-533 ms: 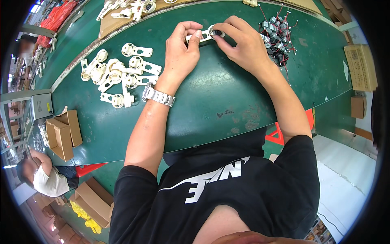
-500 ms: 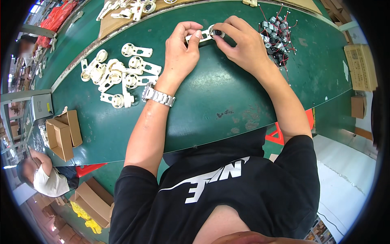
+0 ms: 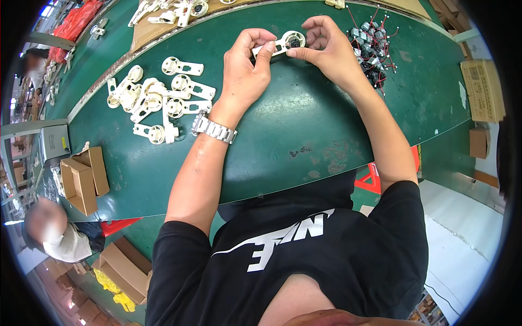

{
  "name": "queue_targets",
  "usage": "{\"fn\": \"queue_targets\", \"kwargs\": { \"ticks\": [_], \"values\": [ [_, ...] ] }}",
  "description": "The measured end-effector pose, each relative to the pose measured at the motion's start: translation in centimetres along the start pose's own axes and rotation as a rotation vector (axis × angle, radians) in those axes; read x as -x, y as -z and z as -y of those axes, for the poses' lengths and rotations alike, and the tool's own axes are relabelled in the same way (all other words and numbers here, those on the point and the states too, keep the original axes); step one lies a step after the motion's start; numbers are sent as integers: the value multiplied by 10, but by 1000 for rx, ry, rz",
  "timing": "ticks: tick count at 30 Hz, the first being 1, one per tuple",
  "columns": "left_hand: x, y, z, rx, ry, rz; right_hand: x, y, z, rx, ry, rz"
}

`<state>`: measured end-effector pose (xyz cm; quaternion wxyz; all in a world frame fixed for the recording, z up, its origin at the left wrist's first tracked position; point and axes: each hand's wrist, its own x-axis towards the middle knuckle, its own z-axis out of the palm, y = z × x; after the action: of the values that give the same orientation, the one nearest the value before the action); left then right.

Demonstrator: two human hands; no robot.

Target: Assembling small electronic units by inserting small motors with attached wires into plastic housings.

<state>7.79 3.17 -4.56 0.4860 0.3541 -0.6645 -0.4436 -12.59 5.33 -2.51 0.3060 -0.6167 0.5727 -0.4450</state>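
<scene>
Both forearms extend forward over the green worktop (image 3: 337,141), wrists raised. The left hand (image 3: 247,68) holds a narrow grip on the arm end of a cream plastic bracket (image 3: 283,43), thumb and forefinger pinched. The right hand (image 3: 326,46) closes on the bracket's round end, where a small dark part, probably a motor, sits. The bracket is held just above the worktop's far edge. Roughly ten loose brackets (image 3: 157,100) lie left; one cluster of wired motors (image 3: 372,38) lies right. Two open cardboard boxes (image 3: 81,179) stand beside the worktop's left end.
</scene>
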Motion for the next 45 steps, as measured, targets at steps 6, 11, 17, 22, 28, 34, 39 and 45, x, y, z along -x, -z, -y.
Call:
{"fn": "queue_targets", "kwargs": {
  "ticks": [6, 11, 17, 22, 28, 34, 39, 45],
  "values": [
    [0, -1, 3, 2, -2, -6, -1, 10, 12, -207, -135, 317],
    [1, -1, 2, -31, -23, -28, -2, 13, 17, -309, -187, 422],
    [3, -3, -2, -72, -36, -9, -5, 12, 3, -368, -198, 438],
    [6, -8, 0, -80, -134, -10, -4, 7, -2, -271, -183, 302],
    [3, -6, 3, 19, 28, -29, -8, 11, 2, -351, -277, 379],
    [0, -6, 7, 30, 9, -79, -7, 17, 8, -454, -290, 477],
    [0, -5, 1, 36, -8, -151, -8, 15, 7, -351, -232, 426],
    [-10, 36, -21, -1007, -307, -416, -14, 32, 20, -128, -201, 305]
  ]
}}
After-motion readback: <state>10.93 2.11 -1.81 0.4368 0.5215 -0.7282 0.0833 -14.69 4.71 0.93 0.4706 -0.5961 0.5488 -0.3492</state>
